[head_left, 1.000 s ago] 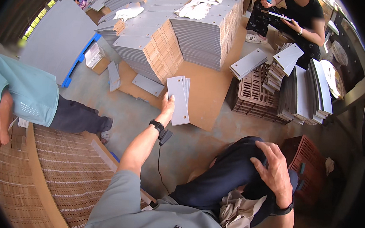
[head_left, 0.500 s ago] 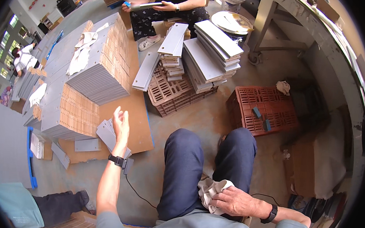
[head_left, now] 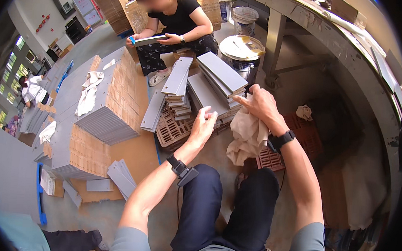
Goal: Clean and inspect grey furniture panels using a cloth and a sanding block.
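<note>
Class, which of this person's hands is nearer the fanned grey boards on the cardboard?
Left. The left hand is to the right of the fanned grey boards, apart from them; the right hand, holding a cream cloth, is farther right.

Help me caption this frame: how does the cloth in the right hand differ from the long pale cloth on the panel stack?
The held cloth hangs from the right hand; the long pale cloth lies on the panel stack, untouched by hands. The held cloth looks beige, the long pale cloth whiter. Both are wrinkled.
</note>
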`<action>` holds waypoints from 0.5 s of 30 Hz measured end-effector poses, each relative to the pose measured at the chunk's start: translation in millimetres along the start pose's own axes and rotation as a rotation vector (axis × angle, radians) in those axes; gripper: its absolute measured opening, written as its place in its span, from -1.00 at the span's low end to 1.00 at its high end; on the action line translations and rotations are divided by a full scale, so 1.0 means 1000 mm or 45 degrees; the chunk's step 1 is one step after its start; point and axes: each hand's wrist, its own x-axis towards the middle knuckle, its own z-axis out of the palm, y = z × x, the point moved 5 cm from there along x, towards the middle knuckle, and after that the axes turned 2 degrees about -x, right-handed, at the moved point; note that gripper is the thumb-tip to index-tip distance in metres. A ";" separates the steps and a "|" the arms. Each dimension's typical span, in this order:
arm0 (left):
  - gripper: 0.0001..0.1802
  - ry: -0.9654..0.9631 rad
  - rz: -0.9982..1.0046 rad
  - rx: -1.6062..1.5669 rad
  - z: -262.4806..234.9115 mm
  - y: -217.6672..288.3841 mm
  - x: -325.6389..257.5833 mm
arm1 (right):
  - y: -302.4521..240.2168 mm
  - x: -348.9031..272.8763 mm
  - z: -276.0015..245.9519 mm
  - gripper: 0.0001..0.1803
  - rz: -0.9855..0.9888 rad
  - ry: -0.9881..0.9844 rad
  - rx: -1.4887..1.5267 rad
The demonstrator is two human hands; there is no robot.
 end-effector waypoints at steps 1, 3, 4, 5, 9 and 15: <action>-0.29 -0.026 -0.010 -0.006 0.004 -0.006 -0.004 | 0.002 0.021 0.006 -0.05 0.015 -0.008 -0.116; -0.26 -0.043 -0.068 -0.028 0.002 -0.011 -0.019 | -0.006 0.051 0.021 -0.03 0.007 -0.033 -0.211; -0.26 -0.055 -0.097 -0.049 0.001 -0.014 -0.025 | -0.007 0.061 0.028 -0.03 0.006 -0.063 -0.280; -0.25 -0.040 -0.129 -0.068 -0.001 -0.016 -0.031 | -0.008 0.070 0.034 -0.02 0.006 -0.092 -0.352; -0.25 -0.015 -0.173 -0.100 -0.018 -0.020 -0.045 | -0.002 0.089 0.055 -0.19 -0.056 -0.083 -0.396; -0.24 -0.008 -0.006 -0.175 -0.033 -0.016 -0.055 | 0.002 0.082 0.037 -0.32 -0.094 0.100 -0.313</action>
